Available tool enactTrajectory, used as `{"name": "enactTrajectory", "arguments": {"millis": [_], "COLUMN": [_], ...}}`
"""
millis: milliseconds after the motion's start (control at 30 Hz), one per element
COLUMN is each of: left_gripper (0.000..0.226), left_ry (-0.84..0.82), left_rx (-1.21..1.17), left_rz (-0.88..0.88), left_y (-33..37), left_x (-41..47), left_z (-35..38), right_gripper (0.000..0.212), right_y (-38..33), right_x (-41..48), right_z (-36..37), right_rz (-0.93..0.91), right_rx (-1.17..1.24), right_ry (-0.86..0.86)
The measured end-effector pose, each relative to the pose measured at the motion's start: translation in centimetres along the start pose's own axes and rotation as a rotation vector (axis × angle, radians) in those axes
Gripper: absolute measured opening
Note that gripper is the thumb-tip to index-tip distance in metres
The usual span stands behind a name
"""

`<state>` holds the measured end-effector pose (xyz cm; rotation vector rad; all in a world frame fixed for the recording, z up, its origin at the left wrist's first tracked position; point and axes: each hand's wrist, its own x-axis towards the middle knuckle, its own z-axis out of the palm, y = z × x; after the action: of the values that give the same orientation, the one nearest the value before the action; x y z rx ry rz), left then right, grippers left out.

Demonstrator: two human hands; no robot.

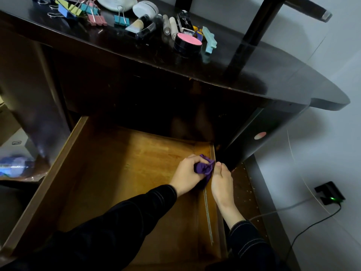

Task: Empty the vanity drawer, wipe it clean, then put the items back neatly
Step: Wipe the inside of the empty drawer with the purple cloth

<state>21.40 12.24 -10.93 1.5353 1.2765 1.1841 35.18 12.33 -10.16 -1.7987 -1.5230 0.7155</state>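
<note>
On the glossy black vanity top lies a scatter of coloured binder clips, a white dish, a round white case, a makeup brush, a black jar with a pink lid and a teal clip just beside it. A dark post rises from the top near these. On the wall to the right a black charger shows 1 green light, with a cable trailing down from it. A round pink sticker sits on the cabinet side. The overhanging top and the dark cabinet front throw the rear of the drawer into shadow. The drawer is pulled well out below the top; its floor shows bare honey-coloured wood grain between 2 darker side walls, and a pale strip runs along the right wall. The left hand, in a black sleeve, grips a bunched purple cloth against the inside of the right wall, towards the rear. The right hand rests on top of that same wall, its thumb tip touching the cloth, so the 2 hands are close together. Its fingers drop out of sight over the wall's outer side, and whether they clasp it cannot be told.
</note>
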Motion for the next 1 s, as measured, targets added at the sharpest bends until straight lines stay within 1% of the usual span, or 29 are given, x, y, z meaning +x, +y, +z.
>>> {"name": "enactTrajectory", "arguments": {"millis": [33, 100, 167, 233, 300, 367, 433, 500, 533, 567, 600, 667, 733, 800, 933, 1000], "left_gripper": [0.024, 0.023, 0.023, 0.022, 0.019, 0.019, 0.019, 0.019, 0.02, 0.02, 0.019, 0.019, 0.021, 0.021, 0.014, 0.015], "left_ry": [-0.018, -0.106, -0.155, -0.107, -0.015, 0.027, -0.017, -0.109, -0.129, -0.118, -0.078, 0.023, 0.08, 0.077, -0.057, -0.037], "left_rx": [0.029, 0.086, 0.082, 0.041, 0.004, -0.017, 0.013, 0.02, -0.006, -0.038, -0.066, -0.079, -0.067, -0.052, 0.06, 0.036], "left_rz": [-0.029, -0.128, -0.18, -0.123, -0.039, -0.016, -0.072, -0.207, -0.262, -0.273, -0.231, -0.079, 0.026, 0.016, -0.117, -0.123], "left_y": [-0.6, -1.6, -1.5, -0.6, 0.3, 0.3, -0.8, -1.5, -1.5, -1.2, -0.7, 0.5, 1.2, 0.5, -1.3, -0.6], "left_x": [-0.4, -1.1, -1.2, -0.5, -0.1, -0.3, -1.1, -1.5, -1.4, -1.2, -0.8, 0.0, -0.1, -0.9, -2.5, -1.8], "left_z": [0.1, 0.0, -0.2, -0.3, 0.0, 0.5, 0.8, 0.6, 0.4, 0.2, 0.0, 0.2, 0.7, 1.1, 1.4, 1.2], "right_gripper": [0.049, 0.053, 0.053, 0.051, 0.048, 0.047, 0.049, 0.051, 0.051, 0.051, 0.05, 0.046, 0.04, 0.04, 0.046, 0.045], "right_y": [-0.1, -0.2, -0.2, -0.1, 0.0, -0.1, -0.2, -0.3, -0.3, -0.2, -0.2, -0.1, 0.1, 0.0, -0.1, -0.1], "right_x": [0.0, 0.0, 0.0, 0.0, 0.0, 0.0, 0.0, 0.0, -0.1, -0.1, -0.1, 0.0, 0.0, 0.0, 0.1, 0.1], "right_z": [0.0, 0.1, 0.1, 0.1, 0.1, 0.0, 0.0, 0.0, 0.0, 0.0, 0.0, 0.0, 0.0, 0.0, 0.1, 0.0], "right_rz": [0.012, 0.026, 0.022, 0.02, 0.02, 0.025, 0.035, 0.031, 0.026, 0.026, 0.029, 0.038, 0.032, 0.042, 0.065, 0.054], "right_rx": [-0.007, -0.012, -0.009, -0.006, -0.002, 0.003, -0.003, -0.008, -0.009, -0.008, -0.005, 0.02, 0.067, 0.072, 0.054, 0.065], "right_ry": [-0.001, -0.001, 0.008, 0.018, 0.014, 0.007, 0.0, 0.001, 0.009, 0.015, 0.015, 0.014, 0.011, 0.01, 0.0, 0.005]}}
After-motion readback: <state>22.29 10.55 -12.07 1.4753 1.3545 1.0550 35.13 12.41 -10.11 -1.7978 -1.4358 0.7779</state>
